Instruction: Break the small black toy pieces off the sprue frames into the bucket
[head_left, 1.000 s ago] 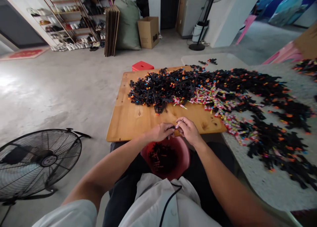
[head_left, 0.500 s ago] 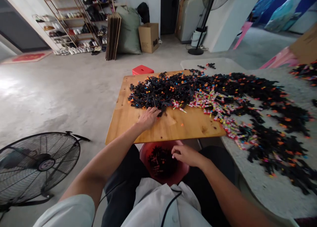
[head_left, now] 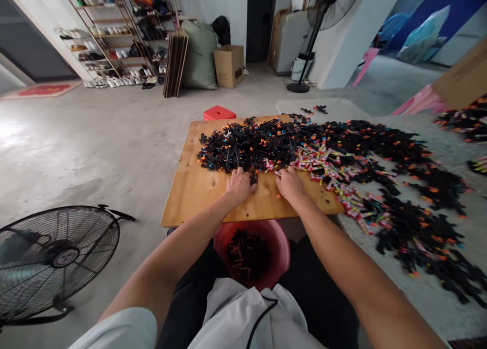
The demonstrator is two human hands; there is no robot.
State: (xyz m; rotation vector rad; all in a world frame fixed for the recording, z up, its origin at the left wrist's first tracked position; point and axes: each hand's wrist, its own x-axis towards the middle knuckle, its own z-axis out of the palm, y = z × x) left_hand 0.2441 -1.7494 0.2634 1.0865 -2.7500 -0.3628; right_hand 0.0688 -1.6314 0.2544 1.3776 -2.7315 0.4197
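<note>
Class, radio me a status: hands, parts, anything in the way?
Left hand and right hand at near edge of black plastic parts pile on wooden board; grips unclear. Red bowl in lap, part-filled. Nothing blocking.

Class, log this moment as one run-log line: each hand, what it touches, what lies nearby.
left hand: on black parts pile edge | right hand: at colourful pieces | red bowl: in lap, under wooden board

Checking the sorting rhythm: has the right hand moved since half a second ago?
Yes. The right hand went from over the red bowl forward onto the wooden board, at the pile's edge.
</note>
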